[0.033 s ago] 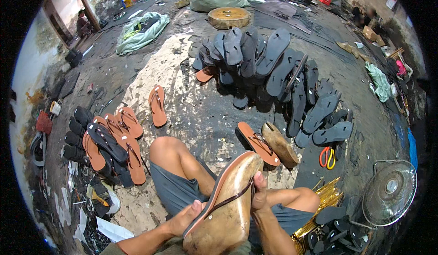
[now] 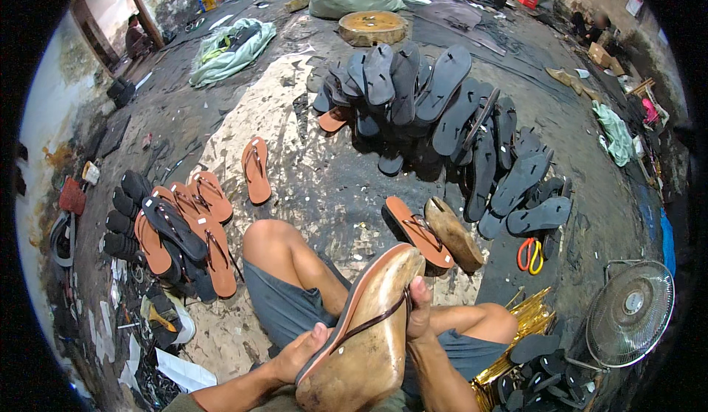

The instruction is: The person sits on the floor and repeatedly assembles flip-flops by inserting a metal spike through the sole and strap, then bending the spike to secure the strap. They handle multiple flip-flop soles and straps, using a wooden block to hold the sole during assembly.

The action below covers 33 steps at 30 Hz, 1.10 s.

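your left hand cups the wooden foot form from its left edge, fingers closed on it. your right hand pinches the brown strap on the right. the form sits over your lap, its long axis running away from you and rightward, toe toward the finished sandal on the floor.

The foot-shaped last looks like worn, smooth wood with a dull sheen; the sandal stretched on it is matt brown rubber. Beyond it, the concrete floor is rough and stained, and the dark soles are matt.
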Available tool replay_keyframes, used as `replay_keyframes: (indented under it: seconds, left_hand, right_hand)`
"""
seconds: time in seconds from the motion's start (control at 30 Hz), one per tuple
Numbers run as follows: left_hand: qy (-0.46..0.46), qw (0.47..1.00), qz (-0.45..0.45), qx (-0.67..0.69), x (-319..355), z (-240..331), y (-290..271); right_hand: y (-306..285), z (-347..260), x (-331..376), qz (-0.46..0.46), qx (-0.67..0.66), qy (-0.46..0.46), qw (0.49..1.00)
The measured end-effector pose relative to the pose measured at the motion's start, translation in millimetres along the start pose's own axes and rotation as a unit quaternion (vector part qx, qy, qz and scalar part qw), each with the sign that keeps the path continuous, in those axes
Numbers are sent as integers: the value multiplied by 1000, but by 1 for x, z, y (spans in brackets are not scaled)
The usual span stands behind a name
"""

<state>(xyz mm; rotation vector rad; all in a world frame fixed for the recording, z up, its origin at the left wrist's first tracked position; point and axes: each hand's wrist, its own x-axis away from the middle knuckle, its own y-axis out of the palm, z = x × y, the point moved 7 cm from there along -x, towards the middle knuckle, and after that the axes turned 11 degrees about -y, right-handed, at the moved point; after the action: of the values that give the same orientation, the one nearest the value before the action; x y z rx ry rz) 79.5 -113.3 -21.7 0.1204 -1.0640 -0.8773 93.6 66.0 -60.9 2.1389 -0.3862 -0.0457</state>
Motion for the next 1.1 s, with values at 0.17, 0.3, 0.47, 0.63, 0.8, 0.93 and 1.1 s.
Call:
replay_keyframes:
  seconds: [0.17,0.3,0.47,0.63,0.8,0.93,1.1]
  left_hand:
    - [-65,992,112,-1,20,-51,-24]
    - [21,995,61,80,30,-42,-19]
    - [212,886,179,-370,33,46,-12]
    - [309,878,84,-357,36,74,45]
    - [315,949,2,0,25,96,21]
    - [357,906,-148,174,1,125,19]
    - [330,938,-13,108,-22,131,10]
  right_hand:
    - [-3,10,-5,-30,6,-2,1000]
    - [2,4,-2,-3,26,2,1000]
    - [17,-26,-16,18,193,74,978]
    - [34,-41,-32,-133,376,64,915]
    - [56,-10,1,-63,124,118,983]
    - [104,19,47,-121,-240,208,941]
    - [69,7,29,-71,-88,74,991]
